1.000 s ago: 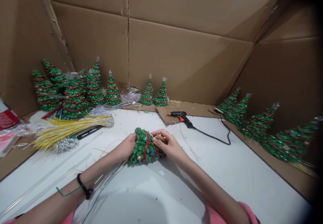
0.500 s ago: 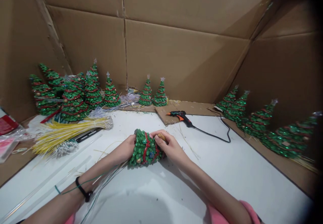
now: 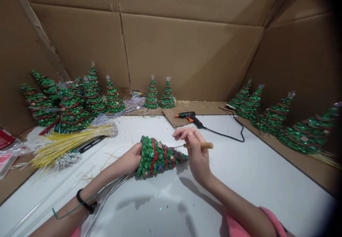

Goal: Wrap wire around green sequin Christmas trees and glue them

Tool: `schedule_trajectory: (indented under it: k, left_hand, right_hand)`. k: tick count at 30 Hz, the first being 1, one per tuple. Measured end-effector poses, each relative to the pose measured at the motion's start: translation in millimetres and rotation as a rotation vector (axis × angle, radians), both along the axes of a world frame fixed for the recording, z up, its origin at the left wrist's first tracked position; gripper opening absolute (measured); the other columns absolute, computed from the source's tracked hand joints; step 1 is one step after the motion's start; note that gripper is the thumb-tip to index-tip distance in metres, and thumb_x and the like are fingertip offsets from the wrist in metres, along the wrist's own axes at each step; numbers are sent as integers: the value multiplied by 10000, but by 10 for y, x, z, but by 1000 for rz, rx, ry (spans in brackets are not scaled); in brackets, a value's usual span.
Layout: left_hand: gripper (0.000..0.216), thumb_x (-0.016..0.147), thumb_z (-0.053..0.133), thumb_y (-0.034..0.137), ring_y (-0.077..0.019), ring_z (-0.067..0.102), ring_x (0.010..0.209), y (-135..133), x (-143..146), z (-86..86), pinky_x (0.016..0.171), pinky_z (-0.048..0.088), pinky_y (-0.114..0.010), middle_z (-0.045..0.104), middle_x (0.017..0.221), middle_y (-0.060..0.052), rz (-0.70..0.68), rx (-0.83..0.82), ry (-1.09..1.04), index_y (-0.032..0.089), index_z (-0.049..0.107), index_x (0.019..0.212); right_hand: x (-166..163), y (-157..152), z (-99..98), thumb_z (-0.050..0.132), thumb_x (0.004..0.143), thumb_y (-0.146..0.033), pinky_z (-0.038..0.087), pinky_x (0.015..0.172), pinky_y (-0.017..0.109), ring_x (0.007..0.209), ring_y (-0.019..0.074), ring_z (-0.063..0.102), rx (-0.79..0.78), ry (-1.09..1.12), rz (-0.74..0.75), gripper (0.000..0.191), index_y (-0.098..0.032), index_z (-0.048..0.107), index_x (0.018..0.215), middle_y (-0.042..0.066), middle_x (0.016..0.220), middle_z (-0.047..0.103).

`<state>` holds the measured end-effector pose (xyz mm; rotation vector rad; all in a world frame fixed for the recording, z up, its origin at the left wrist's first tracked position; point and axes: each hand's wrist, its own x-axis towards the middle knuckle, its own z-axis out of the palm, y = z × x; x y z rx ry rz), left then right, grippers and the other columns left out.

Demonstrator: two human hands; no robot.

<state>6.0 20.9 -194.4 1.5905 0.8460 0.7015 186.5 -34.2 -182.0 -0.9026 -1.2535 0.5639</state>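
A small green sequined Christmas tree [image 3: 156, 157] with red garland lies on its side on the white table [image 3: 240, 180], tip pointing right. My left hand [image 3: 130, 158] grips its wide base, with thin wires trailing from the base toward my left arm. My right hand [image 3: 193, 148] hovers just above and right of the tree's tip, fingers pinched on a wooden-handled pointed tool [image 3: 199, 145] whose thin metal end points left at the tree.
A black-and-orange glue gun [image 3: 190, 118] with its cord lies behind. Finished trees stand at back left [image 3: 69, 101], back centre [image 3: 159, 95] and along the right edge [image 3: 272, 119]. A bundle of yellow wires [image 3: 69, 140] lies at left. Cardboard walls enclose the table.
My right hand has lifted off the tree and drawn back to the right, pulling the tool out into view. The tree's tip now shows. The camera tilted slightly down.
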Motion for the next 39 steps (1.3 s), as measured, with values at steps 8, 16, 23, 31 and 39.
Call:
schedule_trajectory:
  k: [8, 16, 23, 31, 39]
  left_hand:
    - [337, 680, 660, 256, -246, 582, 985, -4, -17, -3, 803, 490, -293, 686, 1014, -50, -41, -19, 60, 149, 662, 1000]
    - [322, 715, 647, 300, -241, 594, 937, 3, -5, -23, 832, 480, -325, 680, 995, -72, -87, 9, 39, 126, 658, 985]
    - [254, 709, 618, 220, -209, 596, 871, -5, -21, -16, 771, 489, -284, 687, 912, -36, -114, 25, 49, 149, 666, 948]
    - [181, 725, 596, 223, -181, 592, 780, -14, 9, 30, 681, 482, -246, 677, 838, -22, -158, 31, 14, 141, 663, 871]
    - [189, 725, 599, 205, -173, 599, 797, -21, 5, 3, 689, 483, -241, 686, 859, -11, -147, -23, -25, 155, 662, 896]
  right_hand:
    - [-66, -144, -57, 359, 920, -396, 328, 396, 229, 426, 101, 483, 6, 44, 117, 307, -203, 529, 753, -20, 497, 541]
    - [-60, -177, -96, 380, 914, -398, 354, 393, 231, 410, 100, 474, 42, 17, 133, 320, -198, 558, 739, -21, 470, 517]
    - [-72, -187, -117, 373, 916, -393, 361, 397, 232, 406, 96, 449, 53, -53, 141, 319, -203, 558, 737, -25, 469, 509]
    - [-57, -177, -144, 366, 933, -325, 392, 437, 222, 463, 91, 507, 90, -136, 178, 287, -205, 576, 778, -22, 524, 546]
    - [-54, -185, -148, 364, 938, -278, 396, 474, 222, 496, 87, 507, 121, -177, 170, 261, -214, 572, 794, -27, 564, 550]
